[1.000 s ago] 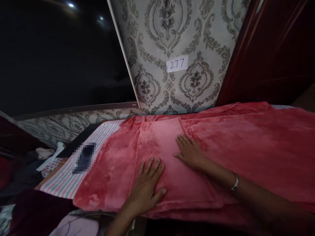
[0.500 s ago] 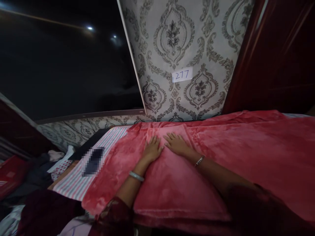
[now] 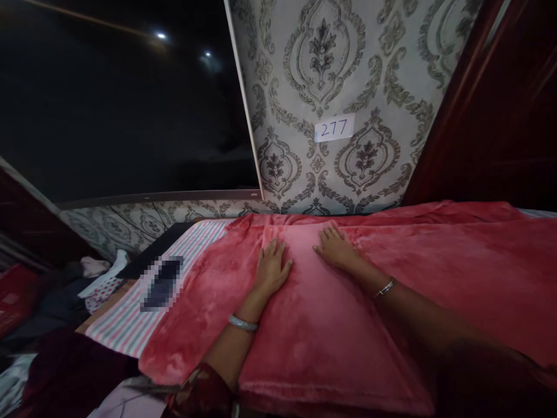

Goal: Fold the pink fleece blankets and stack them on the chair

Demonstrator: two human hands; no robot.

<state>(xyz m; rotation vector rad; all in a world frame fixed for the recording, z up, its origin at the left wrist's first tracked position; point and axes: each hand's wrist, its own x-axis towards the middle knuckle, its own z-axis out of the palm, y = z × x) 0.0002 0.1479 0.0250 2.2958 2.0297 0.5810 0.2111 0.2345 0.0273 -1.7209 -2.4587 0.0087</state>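
A plush red blanket (image 3: 444, 261) is spread over a surface in front of me, and a folded pink-red section (image 3: 313, 325) of it lies on top. My left hand (image 3: 270, 267) rests flat near the far left edge of that section, fingers spread. Toward its far right edge, my right hand (image 3: 335, 247) lies palm down with the fingers stretched out. Neither hand grips anything. A grey bangle (image 3: 242, 323) circles my left wrist, and a thin metal bracelet (image 3: 385, 288) is on the right one.
A striped cloth (image 3: 126, 322) lies under the blanket at the left, with a blurred dark object (image 3: 163, 284) on it. Clothes (image 3: 56, 371) are heaped lower left. A large black screen (image 3: 130, 116) and a paper marked 277 (image 3: 334, 128) are on the patterned wall.
My right hand has slid to the right across the folded section, widening the gap between the hands. My left hand stays at the left edge. The view has shifted slightly.
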